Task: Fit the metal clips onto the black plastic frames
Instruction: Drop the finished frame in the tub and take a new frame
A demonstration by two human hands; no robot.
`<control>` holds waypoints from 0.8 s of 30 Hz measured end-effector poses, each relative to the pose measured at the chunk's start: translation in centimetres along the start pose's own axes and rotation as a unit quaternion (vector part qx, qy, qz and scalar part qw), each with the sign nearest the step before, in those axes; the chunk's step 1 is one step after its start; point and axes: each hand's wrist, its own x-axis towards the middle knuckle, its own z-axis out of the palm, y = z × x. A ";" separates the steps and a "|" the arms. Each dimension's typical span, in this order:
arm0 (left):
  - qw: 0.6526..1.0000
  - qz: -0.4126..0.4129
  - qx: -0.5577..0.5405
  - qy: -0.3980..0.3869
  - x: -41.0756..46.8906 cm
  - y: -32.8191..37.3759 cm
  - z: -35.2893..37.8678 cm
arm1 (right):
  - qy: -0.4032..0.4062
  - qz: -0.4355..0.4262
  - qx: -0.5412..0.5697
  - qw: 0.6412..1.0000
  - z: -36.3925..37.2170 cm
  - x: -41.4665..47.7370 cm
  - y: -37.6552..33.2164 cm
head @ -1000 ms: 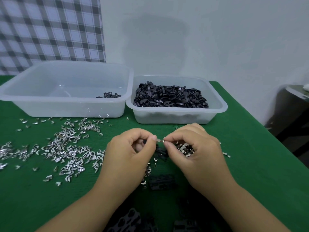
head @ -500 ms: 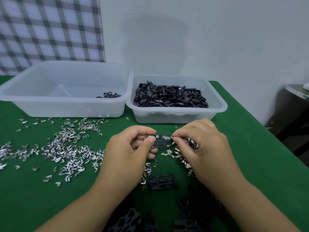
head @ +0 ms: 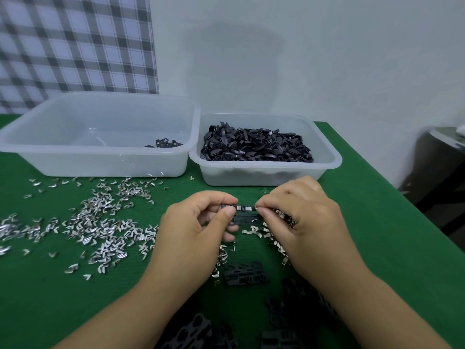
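Note:
A black plastic frame (head: 245, 213) is held up between both hands above the green table, with shiny metal clips along its top edge. My left hand (head: 193, 230) pinches its left end between thumb and fingers. My right hand (head: 302, 222) pinches a metal clip (head: 256, 209) at the frame's right end and cups several more clips in its palm. Loose metal clips (head: 100, 227) lie scattered over the table to the left. More black frames (head: 245, 273) lie on the cloth near my wrists.
A large translucent tub (head: 100, 137) at the back left holds a few black frames. A smaller tub (head: 264, 170) at the back right is heaped with black plastic parts. The table's right edge drops off beside a dark stand (head: 442, 167).
The hands moved apart a little. The frame, hidden in my left fingers a second ago, now shows between the hands, with clips on its edge. Little differs from half a second ago.

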 end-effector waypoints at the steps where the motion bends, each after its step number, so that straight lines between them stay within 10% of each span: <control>1: 1.000 0.001 0.000 -0.001 0.0 0.0 0.0 | -0.002 0.004 0.008 1.000 0.0 0.0 0.0; 15: 1.000 0.002 -0.019 -0.004 0.1 -0.2 -0.1 | -0.065 0.226 0.253 0.938 0.6 0.2 -1.0; 24: 0.999 -0.010 -0.027 0.036 0.3 -0.3 -0.4 | -0.073 0.210 0.230 0.947 1.3 1.1 -1.5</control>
